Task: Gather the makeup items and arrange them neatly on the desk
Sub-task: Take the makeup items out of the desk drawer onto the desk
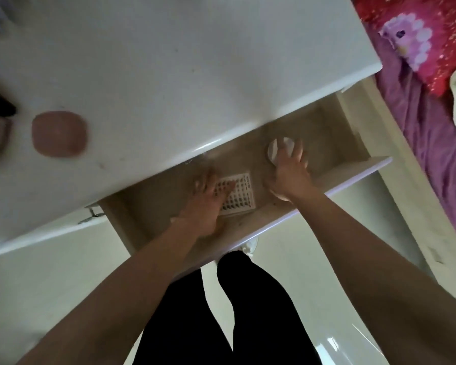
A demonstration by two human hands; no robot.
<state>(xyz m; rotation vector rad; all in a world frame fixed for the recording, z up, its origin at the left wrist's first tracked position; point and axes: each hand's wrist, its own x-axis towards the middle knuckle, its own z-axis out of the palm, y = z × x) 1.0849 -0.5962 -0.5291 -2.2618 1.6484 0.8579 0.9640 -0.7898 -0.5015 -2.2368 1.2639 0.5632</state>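
1. Forearms (142, 272) are stretched into drawer (156, 206); gathering is judged underway.
2. Left hand (206, 198) is laid wide on lash tray (238, 196).
3. Right hand (290, 175) is spread over white jar (279, 147); grip cannot be told.
4. Next, firm grips and a lift onto surface (169, 75) are called for.

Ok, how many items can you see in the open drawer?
2. An eyelash tray mid-drawer under the left hand; a round white container to its right, gripped by the right hand. The desktop and hands may hide more.
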